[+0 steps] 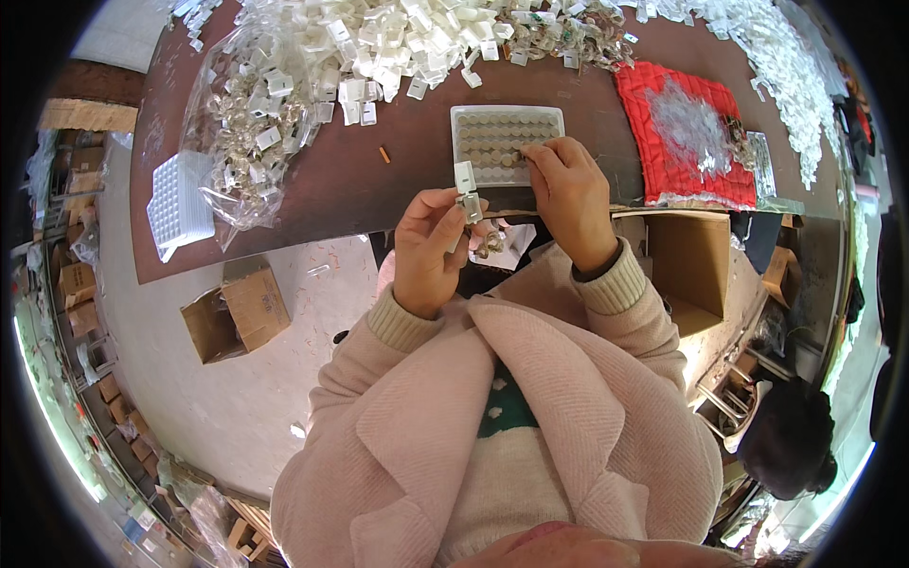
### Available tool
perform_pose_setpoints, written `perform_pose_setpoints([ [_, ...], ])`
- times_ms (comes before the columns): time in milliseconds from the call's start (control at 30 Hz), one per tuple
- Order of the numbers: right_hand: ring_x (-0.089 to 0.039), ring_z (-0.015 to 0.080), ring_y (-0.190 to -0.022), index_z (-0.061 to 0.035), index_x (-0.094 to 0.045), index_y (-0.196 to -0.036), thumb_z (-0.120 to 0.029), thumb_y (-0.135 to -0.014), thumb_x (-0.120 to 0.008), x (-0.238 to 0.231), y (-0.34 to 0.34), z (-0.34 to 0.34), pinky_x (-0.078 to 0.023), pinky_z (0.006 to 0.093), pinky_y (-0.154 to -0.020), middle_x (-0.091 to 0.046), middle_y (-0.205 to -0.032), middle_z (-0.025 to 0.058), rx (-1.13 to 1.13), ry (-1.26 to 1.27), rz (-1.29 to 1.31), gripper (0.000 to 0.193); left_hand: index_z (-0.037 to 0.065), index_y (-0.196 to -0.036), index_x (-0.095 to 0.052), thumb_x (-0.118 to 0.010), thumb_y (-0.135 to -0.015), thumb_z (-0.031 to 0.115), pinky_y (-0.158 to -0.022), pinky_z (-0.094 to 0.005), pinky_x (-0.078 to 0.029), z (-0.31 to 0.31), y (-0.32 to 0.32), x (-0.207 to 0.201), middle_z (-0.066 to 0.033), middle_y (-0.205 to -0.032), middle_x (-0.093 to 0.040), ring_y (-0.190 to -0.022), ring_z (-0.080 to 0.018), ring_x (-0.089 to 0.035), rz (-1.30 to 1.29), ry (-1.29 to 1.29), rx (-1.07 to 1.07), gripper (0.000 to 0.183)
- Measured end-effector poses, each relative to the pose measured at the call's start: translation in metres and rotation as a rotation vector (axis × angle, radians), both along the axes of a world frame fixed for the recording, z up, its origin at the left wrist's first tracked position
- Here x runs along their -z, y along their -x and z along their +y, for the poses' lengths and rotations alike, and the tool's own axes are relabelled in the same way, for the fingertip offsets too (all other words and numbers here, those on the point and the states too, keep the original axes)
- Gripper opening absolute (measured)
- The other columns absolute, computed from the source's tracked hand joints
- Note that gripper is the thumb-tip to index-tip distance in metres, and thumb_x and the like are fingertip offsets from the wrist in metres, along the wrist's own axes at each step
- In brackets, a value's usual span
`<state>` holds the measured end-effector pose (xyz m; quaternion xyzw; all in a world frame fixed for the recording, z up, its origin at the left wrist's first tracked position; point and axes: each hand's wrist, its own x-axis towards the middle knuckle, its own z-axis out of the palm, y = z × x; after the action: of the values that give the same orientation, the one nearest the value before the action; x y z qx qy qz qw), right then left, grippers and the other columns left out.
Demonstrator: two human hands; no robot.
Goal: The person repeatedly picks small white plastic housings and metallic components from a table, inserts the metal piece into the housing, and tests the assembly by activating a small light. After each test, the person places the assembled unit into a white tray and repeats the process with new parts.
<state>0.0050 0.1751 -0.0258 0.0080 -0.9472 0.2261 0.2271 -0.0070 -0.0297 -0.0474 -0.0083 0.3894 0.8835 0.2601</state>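
My left hand [431, 248], in front of the table's near edge, pinches a small white plastic case [464, 178] between thumb and fingers. The case looks opened out into two parts, one above the other. Brownish metallic bits [490, 244] hang by the same fingers; their kind is unclear. My right hand [571, 194] reaches over the right side of a shallow white tray [454, 142], which holds rows of small round discs. Its thumb and forefinger are closed together at the discs, and whatever lies between them is too small to make out.
A heap of white plastic cases [379, 47] covers the back of the brown table [407, 151]. Stacked white trays [180, 204] and a clear bag [251, 204] lie left, a red quilted cloth [636, 114] right. Cardboard boxes [260, 308] stand below the table.
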Motion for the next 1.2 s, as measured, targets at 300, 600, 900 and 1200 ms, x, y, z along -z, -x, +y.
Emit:
perform_pose_setpoints([
  [300,-0.064,0.0331,-0.081,-0.0047,-0.065,-0.097,-0.001,-0.083,-0.069,-0.024,-0.009,-0.016,-0.052,0.0418,-0.069,-0.063,-0.091,0.0119,-0.114,0.282,0.048,0.015,0.005,-0.118,-0.059,-0.06,-0.1,0.008,-0.045,-0.0167,-0.038,0.011,0.002,-0.002,-0.0135,-0.105,-0.071,-0.076,-0.0103,-0.064,0.031,-0.122,-0.047,0.018],
  [600,-0.068,0.0253,-0.078,-0.0034,-0.073,-0.099,0.003,-0.078,-0.077,-0.052,-0.029,-0.038,-0.055,0.0333,-0.067,-0.069,-0.092,0.0092,-0.231,0.212,0.169,0.022,0.002,-0.118,-0.064,-0.064,-0.098,0.005,-0.045,-0.0165,-0.034,0.011,-0.008,-0.008,-0.0072,-0.093,-0.071,-0.059,-0.0035,-0.053,0.107,-0.114,-0.048,0.021],
  [900,-0.068,0.025,-0.082,-0.0049,-0.07,-0.103,0.001,-0.072,-0.069,-0.039,-0.026,-0.043,-0.053,0.0356,-0.073,-0.072,-0.094,0.0068,-0.268,0.223,0.365,0.031,0.001,-0.117,-0.063,-0.062,-0.1,0.011,-0.046,-0.0151,-0.038,0.01,-0.015,-0.014,-0.0063,-0.097,-0.069,-0.073,-0.0069,-0.061,-0.072,-0.159,0.018,0.019],
  [1200,-0.066,0.0273,-0.086,-0.0042,-0.072,-0.109,0.003,-0.077,-0.069,-0.021,-0.028,-0.038,-0.053,0.0379,-0.075,-0.07,-0.097,0.0087,-0.183,0.313,0.17,0.032,0.004,-0.112,-0.064,-0.063,-0.098,0.006,-0.043,-0.0151,-0.035,0.006,-0.016,-0.003,-0.0105,-0.099,-0.072,-0.072,-0.0066,-0.064,-0.125,-0.109,-0.102,0.014],
])
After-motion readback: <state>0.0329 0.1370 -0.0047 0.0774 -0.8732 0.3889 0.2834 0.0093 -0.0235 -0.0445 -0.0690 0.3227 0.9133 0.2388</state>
